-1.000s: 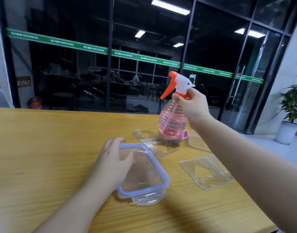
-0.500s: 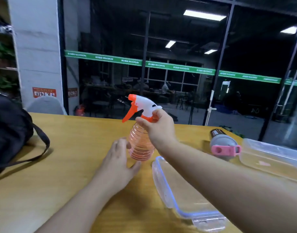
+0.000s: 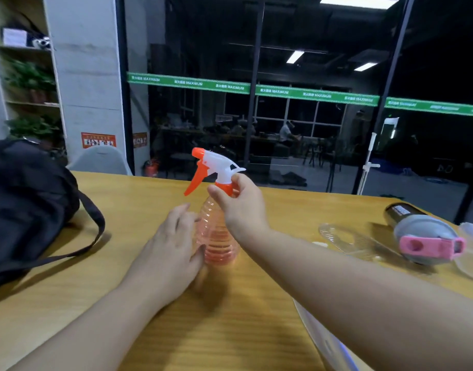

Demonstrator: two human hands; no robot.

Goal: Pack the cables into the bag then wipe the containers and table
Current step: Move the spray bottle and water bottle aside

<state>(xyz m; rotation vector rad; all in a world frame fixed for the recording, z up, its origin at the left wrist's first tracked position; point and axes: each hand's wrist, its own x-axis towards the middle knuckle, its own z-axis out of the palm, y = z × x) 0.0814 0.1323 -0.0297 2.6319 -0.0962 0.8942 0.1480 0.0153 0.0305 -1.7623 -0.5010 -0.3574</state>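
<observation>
A pink ribbed spray bottle (image 3: pixel 216 236) with a white and orange trigger head stands upright on the wooden table (image 3: pixel 139 207). My right hand (image 3: pixel 239 204) grips its orange neck collar from the right. My left hand (image 3: pixel 171 250) lies with straight fingers against the bottle's lower left side. A black bag (image 3: pixel 26 202) with a long strap sits at the table's left. The blue-rimmed clear container (image 3: pixel 329 346) is mostly hidden under my right forearm. No cables are in view.
A grey flask with a pink lid clip (image 3: pixel 425 236) lies on its side at the right. A clear ridged lid (image 3: pixel 347 239) lies beside it, and another clear container (image 3: pixel 470 253) is cut off by the right edge. A glass wall stands behind the table.
The view has swung left. My right hand carried the spray bottle left and set it on the table near the bag. My left hand left the container and now touches the bottle.
</observation>
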